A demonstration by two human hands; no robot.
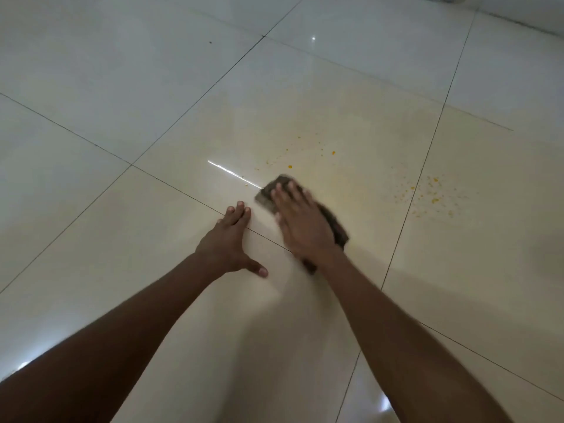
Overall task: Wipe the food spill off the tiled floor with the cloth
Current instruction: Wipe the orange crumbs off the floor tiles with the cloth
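Observation:
A dark brown cloth (270, 190) lies flat on the glossy cream tiled floor (183, 285). My right hand (300, 222) presses down on it with straight fingers and is blurred by motion. Yellow-orange food specks (290, 166) dot the tile just beyond the cloth. A second, wider scatter of yellow crumbs (433, 196) lies to the right, across a grout line. A faint yellowish smear (338, 178) shows between the two patches. My left hand (230, 239) rests flat on the floor to the left of the cloth, fingers spread, holding nothing.
Dark grout lines cross the floor diagonally. A small dark speck (210, 42) sits on a far tile. A wall base (525, 24) runs along the top right corner. Bright light reflections show on the tiles.

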